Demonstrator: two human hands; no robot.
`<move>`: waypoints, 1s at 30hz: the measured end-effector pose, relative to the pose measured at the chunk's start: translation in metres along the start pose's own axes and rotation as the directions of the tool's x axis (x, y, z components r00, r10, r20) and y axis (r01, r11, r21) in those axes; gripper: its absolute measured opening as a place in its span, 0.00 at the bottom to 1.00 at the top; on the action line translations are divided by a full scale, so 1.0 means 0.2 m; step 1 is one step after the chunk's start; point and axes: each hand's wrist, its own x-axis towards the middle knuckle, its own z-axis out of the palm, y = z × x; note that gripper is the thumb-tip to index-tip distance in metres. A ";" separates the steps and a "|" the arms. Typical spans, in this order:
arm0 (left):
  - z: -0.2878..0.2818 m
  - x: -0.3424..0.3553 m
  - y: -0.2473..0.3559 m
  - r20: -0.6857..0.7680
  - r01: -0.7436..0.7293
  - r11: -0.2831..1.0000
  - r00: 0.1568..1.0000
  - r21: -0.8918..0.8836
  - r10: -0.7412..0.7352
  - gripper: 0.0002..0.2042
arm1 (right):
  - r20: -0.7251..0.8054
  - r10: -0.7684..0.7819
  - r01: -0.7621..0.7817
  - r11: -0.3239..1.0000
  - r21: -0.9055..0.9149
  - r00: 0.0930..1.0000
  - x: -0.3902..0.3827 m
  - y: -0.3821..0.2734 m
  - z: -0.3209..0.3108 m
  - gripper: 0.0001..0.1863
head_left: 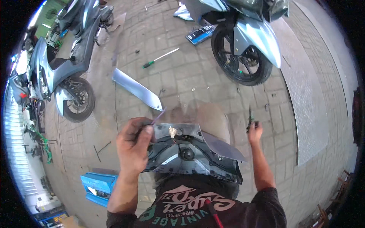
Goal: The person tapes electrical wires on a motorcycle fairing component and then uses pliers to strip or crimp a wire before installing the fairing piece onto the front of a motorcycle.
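A headlight fairing (186, 166) rests across my lap, its dark inner side showing, with a white connector (172, 132) near its upper edge. At the fairing's left side my left hand (134, 146) is closed, thumb against fingers, on a thin purplish strip (159, 116). Whether those fingers also grip the fairing's edge is hidden. Out to the right, away from the fairing, my right hand (256, 132) is low over the paving, its fingers closed round a dark green-and-black screwdriver (250, 121) whose thin shaft points away from me.
A long silver trim panel (137, 89) and a green-handled screwdriver (159, 59) lie on the paving ahead. Scooters stand at left (62, 76) and far right (243, 45). A blue box (99, 188) sits near my left forearm, beside a T-shaped tool (99, 151). Metal sheets (304, 95) lie rightward.
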 end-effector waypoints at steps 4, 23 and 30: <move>0.01 0.03 0.08 -0.001 -0.180 0.981 0.984 0.073 0.180 0.05 | -0.005 -0.274 0.254 0.885 0.391 0.962 -0.10 -0.94 -0.34 0.11; -0.12 0.06 0.29 0.046 -0.701 0.649 0.689 0.295 0.723 0.06 | 0.604 -0.618 0.408 0.786 0.465 0.503 -0.90 -1.93 -0.35 0.15; -0.17 0.06 0.28 0.101 -0.743 0.519 0.607 0.421 0.788 0.05 | 0.626 -0.623 0.468 0.777 0.422 0.469 -0.90 -1.97 -0.31 0.13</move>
